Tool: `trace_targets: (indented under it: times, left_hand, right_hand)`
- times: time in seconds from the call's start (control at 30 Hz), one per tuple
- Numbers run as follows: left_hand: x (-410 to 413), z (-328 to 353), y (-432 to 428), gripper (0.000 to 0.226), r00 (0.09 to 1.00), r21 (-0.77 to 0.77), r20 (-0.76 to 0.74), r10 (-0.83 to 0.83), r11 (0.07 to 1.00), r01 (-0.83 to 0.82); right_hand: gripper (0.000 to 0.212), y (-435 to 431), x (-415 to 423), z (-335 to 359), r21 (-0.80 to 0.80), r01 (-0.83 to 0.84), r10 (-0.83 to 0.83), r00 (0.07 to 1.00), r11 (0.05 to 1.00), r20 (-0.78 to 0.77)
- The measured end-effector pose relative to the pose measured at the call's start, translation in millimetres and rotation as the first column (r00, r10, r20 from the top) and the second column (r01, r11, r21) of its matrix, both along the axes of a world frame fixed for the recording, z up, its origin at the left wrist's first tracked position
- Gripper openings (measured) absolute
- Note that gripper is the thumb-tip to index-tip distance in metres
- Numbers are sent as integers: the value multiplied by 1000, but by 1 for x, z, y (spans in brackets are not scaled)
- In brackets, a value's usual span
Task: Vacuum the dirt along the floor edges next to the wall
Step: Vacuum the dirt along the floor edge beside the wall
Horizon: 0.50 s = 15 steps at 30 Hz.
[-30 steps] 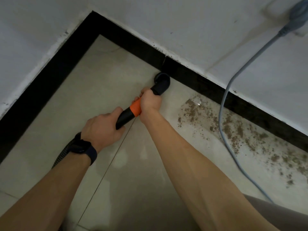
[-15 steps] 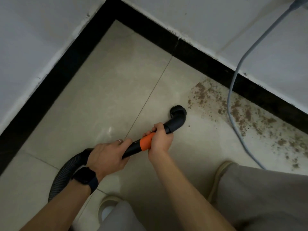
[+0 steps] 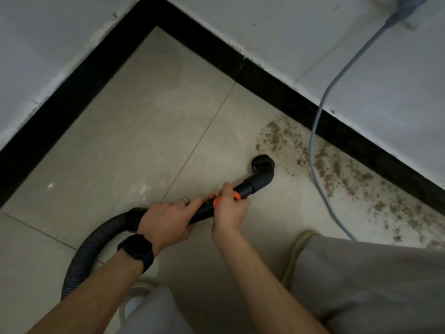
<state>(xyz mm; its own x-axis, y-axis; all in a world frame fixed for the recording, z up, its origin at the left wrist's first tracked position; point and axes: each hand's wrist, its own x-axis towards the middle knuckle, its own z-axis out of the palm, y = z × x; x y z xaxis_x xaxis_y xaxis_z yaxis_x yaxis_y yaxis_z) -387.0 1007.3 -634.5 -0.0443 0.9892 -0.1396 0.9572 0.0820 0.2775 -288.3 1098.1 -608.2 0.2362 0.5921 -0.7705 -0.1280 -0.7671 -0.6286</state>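
Note:
A black vacuum wand with an orange collar (image 3: pixel 234 195) ends in a round brush nozzle (image 3: pixel 262 165) resting on the beige floor tiles, at the left edge of a band of brown dirt (image 3: pixel 337 174). The dirt runs along the black skirting (image 3: pixel 301 102) toward the right. My right hand (image 3: pixel 230 212) grips the wand at the orange collar. My left hand (image 3: pixel 168 220) grips the wand farther back, where the ribbed grey hose (image 3: pixel 89 251) joins it. A dark watch sits on my left wrist.
A grey power cable (image 3: pixel 320 116) hangs from a wall socket at the top right, crosses the skirting and lies over the dirt. White walls meet in a corner at the top left. My grey-trousered knees and shoes fill the bottom of the view.
The nozzle has come away from the skirting near the corner and moved right and back, to the left edge of the dirt band. Both hands kept their grip on the wand.

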Motion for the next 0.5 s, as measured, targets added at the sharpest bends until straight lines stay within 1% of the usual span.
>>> trace_targets:
  times: [0.13, 0.3, 0.5]
  left_hand:
    - [0, 1, 2, 54, 1000, -17, -8, -1, 1000, 0]
    - [-4, 2, 7, 60, 999, 7, 6, 42, 999, -42]
    - [-12, 2, 18, 59, 996, 33, 21, 90, 995, -91]
  right_hand:
    - [30, 2, 0, 3, -1, -50, 50, 998, 999, 46]
    - [30, 11, -8, 4, -15, -105, 106, 993, 994, 53]
    - [34, 24, -22, 2, -5, -148, 148, 987, 989, 63]
